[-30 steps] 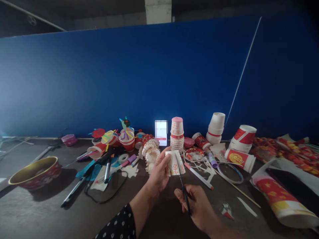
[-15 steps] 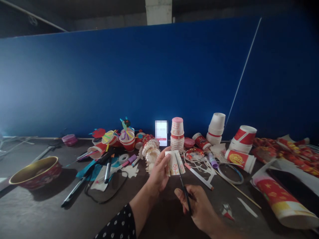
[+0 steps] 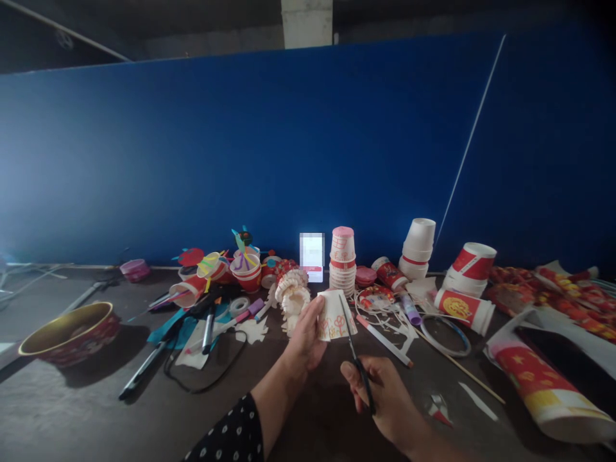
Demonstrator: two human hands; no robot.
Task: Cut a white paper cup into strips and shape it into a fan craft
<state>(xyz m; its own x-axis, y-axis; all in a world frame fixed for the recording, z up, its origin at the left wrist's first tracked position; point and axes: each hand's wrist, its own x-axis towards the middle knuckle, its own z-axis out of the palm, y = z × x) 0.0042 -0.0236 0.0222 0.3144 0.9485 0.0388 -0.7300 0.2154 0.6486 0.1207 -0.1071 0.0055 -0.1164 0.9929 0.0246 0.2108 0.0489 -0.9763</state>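
Note:
Between its thumb and fingers, my left hand (image 3: 308, 337) grips a piece of white paper (image 3: 332, 311) with red and yellow flowers drawn along its lower part. My right hand (image 3: 378, 388) is closed round the handles of black scissors (image 3: 357, 362). The scissor blades point up and away, lying across the right part of the paper; whether they are parted there I cannot tell. Behind the paper stands a stack of paper cups (image 3: 342, 256) with a pink top. A ring-like bundle of cream curled pieces (image 3: 293, 298) lies just beyond my left hand.
A gold-rimmed bowl (image 3: 72, 333) sits at the left, near black markers (image 3: 144, 369) and a black cord loop. To the right are an orange-white marker (image 3: 385, 341), a wooden stick (image 3: 474, 378), paper scraps and a lying red-yellow cup (image 3: 543, 391). A blue wall (image 3: 240, 154) rises behind.
The paper has turned slightly in my left hand, showing more of the flower drawing. The scissors and my right hand have shifted very little.

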